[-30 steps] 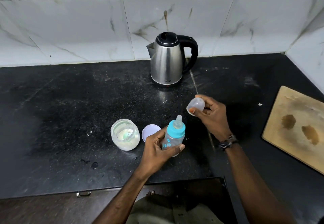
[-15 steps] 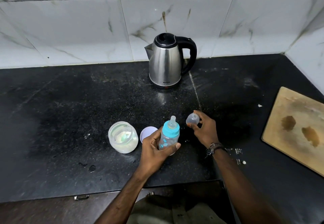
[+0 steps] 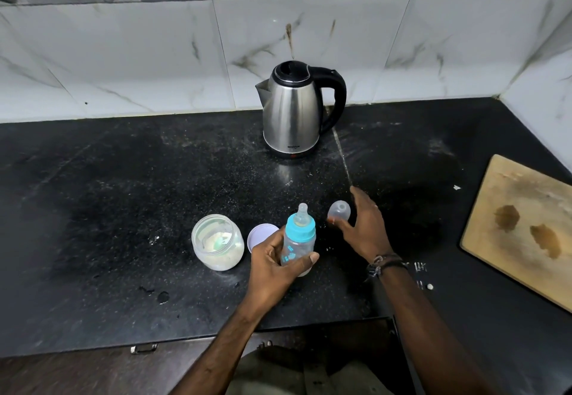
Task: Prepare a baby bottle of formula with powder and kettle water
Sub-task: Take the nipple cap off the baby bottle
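My left hand (image 3: 276, 266) grips a clear baby bottle (image 3: 297, 242) with a teal collar and a nipple, upright on the black counter (image 3: 123, 196). The bottle's clear cap (image 3: 339, 211) lies on the counter just right of it. My right hand (image 3: 362, 230) hovers beside the cap with fingers spread, thumb close to it, holding nothing. An open jar of white formula powder (image 3: 216, 241) stands left of the bottle, its white lid (image 3: 260, 236) lying flat between them. A steel kettle (image 3: 294, 110) with a black handle stands at the back by the wall.
A wooden cutting board (image 3: 523, 227) lies at the right edge of the counter. Marble wall tiles (image 3: 123, 54) close off the back and right side. A drawer handle (image 3: 143, 348) shows below the counter's front edge.
My right hand carried the clear cap down to the counter, set it right of the bottle and let go. My left hand kept its grip on the bottle.
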`<state>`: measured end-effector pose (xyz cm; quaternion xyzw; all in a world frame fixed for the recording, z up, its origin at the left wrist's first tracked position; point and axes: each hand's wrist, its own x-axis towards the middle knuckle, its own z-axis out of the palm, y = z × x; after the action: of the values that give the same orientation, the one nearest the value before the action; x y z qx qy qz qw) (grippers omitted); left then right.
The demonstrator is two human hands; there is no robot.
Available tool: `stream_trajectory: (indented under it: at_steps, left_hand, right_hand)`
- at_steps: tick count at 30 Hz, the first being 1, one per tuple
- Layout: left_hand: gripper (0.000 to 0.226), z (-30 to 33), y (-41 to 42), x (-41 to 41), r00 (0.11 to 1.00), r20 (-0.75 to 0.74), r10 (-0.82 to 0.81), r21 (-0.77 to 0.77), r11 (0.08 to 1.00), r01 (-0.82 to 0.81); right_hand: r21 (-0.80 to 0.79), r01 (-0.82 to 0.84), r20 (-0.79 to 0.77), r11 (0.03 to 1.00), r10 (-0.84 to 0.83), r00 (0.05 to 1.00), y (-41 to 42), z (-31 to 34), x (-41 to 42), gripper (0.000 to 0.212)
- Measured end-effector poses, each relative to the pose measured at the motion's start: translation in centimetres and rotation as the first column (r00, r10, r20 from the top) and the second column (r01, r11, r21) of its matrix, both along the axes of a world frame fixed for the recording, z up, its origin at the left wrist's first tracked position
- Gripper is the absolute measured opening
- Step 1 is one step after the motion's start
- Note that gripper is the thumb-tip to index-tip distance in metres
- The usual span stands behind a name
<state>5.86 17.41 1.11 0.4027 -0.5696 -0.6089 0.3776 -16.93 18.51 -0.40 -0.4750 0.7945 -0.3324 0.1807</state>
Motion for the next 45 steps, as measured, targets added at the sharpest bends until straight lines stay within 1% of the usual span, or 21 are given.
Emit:
stream_trajectory:
  at_steps: [2,4,6,7,9,10,11,13,15,16,18,20,23,26,31,34,36,39,40,42,45]
  left_hand:
    - [0.041,0.1,-0.1,0.0,1.000,0.005,0.027,-0.003,1.000,-0.027]
    - [0.041,0.3,0.0,-0.1,0.999,0.011,0.045,-0.011,0.999,-0.045]
    - [0.041,0.6,0.1,-0.4,0.997,0.026,0.071,-0.020,0.997,-0.070]
    - [0.040,0.7,0.2,-0.5,0.996,0.032,0.087,-0.027,0.996,-0.086]
    - [0.039,1.0,0.3,-0.9,0.991,0.038,0.124,-0.041,0.992,-0.123]
    - [0.038,1.2,0.4,-1.0,0.988,0.044,0.145,-0.050,0.989,-0.143]
    - [0.036,1.4,0.5,-1.1,0.985,0.051,0.164,-0.061,0.985,-0.161]
    - [0.034,1.8,0.7,-1.2,0.974,0.079,0.215,-0.107,0.973,-0.206]
    - [0.036,2.3,0.9,-1.2,0.959,0.093,0.268,-0.165,0.954,-0.251]
    - [0.034,2.6,1.1,-1.3,0.954,0.093,0.285,-0.188,0.946,-0.265]
    - [0.039,2.9,1.3,-1.4,0.947,0.106,0.302,-0.219,0.936,-0.274]
    - [0.042,2.9,1.3,-1.4,0.944,0.127,0.303,-0.230,0.935,-0.269]
    - [0.039,2.9,0.9,-0.9,0.958,0.135,0.253,-0.212,0.952,-0.221]
    - [0.040,2.9,0.1,-0.2,0.979,0.117,0.166,-0.183,0.973,-0.143]
    - [0.042,3.2,-0.8,0.1,1.000,0.025,0.015,-0.096,0.995,-0.012]
    - [0.047,2.7,-1.2,0.6,0.989,-0.082,-0.122,-0.003,0.993,0.122]
    - [0.048,2.7,-1.1,0.9,0.975,-0.117,-0.191,0.024,0.981,0.195]
    - [0.051,3.1,-0.9,0.9,0.978,-0.125,-0.167,0.039,0.984,0.173]
    - [0.052,3.3,-0.9,0.8,0.984,-0.115,-0.135,0.030,0.990,0.139]
    - [0.050,3.5,-1.2,0.7,0.994,-0.087,-0.065,-0.001,0.998,0.065]
    - [0.048,3.3,-1.5,0.4,0.999,-0.049,-0.015,-0.038,0.999,0.013]
  right_hand:
    - [-0.138,0.052,0.021,0.989,-0.050,0.999,0.1,1.9,0.6,0.068]
    - [-0.299,0.088,0.073,0.950,-0.069,0.995,0.1,4.0,1.5,0.044]
    - [-0.385,0.080,0.086,0.919,-0.051,0.995,0.1,6.2,2.7,0.024]
    - [-0.394,0.059,0.084,0.917,-0.028,0.996,0.2,7.2,3.4,0.024]
    - [-0.363,-0.004,0.066,0.932,0.030,0.997,0.5,9.0,5.1,0.038]
    - [-0.313,-0.039,0.031,0.949,0.051,0.998,0.7,9.7,6.0,0.049]
    - [-0.236,-0.072,-0.039,0.969,0.065,0.997,0.9,10.3,6.8,0.060]
    - [-0.060,-0.090,-0.242,0.994,0.073,0.967,1.1,11.1,8.3,0.077]
    - [0.024,-0.043,-0.363,0.999,0.049,0.931,1.1,11.5,9.2,0.085]
    - [0.041,-0.024,-0.386,0.999,0.038,0.922,1.0,11.6,9.5,0.087]
    - [0.051,-0.002,-0.409,0.999,0.023,0.912,0.7,11.9,9.8,0.083]
    - [0.041,0.001,-0.409,0.999,0.015,0.912,0.4,12.0,9.9,0.075]
    - [0.014,-0.029,-0.346,0.999,0.032,0.938,0.0,11.7,9.5,0.058]
    - [-0.045,-0.080,-0.305,0.996,0.062,0.950,-0.1,11.3,8.8,0.055]
    - [-0.173,-0.156,-0.253,0.972,0.109,0.961,0.0,11.0,8.3,0.054]
    - [-0.249,-0.278,-0.189,0.928,0.235,0.954,0.3,11.0,7.7,0.052]
    - [-0.256,-0.348,-0.142,0.902,0.321,0.936,0.4,11.4,7.4,0.049]
    - [-0.237,-0.419,-0.087,0.877,0.410,0.908,0.6,12.0,6.9,0.041]
    - [-0.229,-0.435,-0.076,0.871,0.429,0.900,0.6,12.2,6.7,0.042]
    - [-0.185,-0.413,-0.101,0.892,0.401,0.911,0.7,12.6,6.5,0.056]
    - [-0.115,-0.300,-0.251,0.947,0.264,0.931,0.6,13.4,6.8,0.077]
